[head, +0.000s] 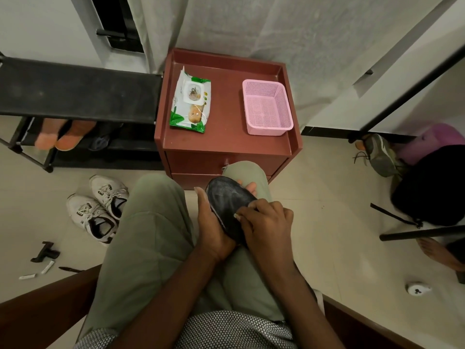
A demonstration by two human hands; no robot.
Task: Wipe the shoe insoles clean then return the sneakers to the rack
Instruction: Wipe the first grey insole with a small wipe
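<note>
Reddish-brown cabinet desk with raised rim [221,144]: green-and-white wet-wipe pack [190,101] at 9 o'clock, pink perforated plastic basket [267,107] at 3 o'clock, well apart. Beige tiled floor [324,187]: pair of white lace-up sneakers [99,207] at 8 o'clock from desk, beside black metal shoe rack [75,89].

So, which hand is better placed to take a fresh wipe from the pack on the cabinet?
Probably the right hand. The left hand cradles the insole from below, so it is busy carrying it. The right only pinches its edge and could let go. The pack of wipes lies ahead on the cabinet, reachable by either.
</note>
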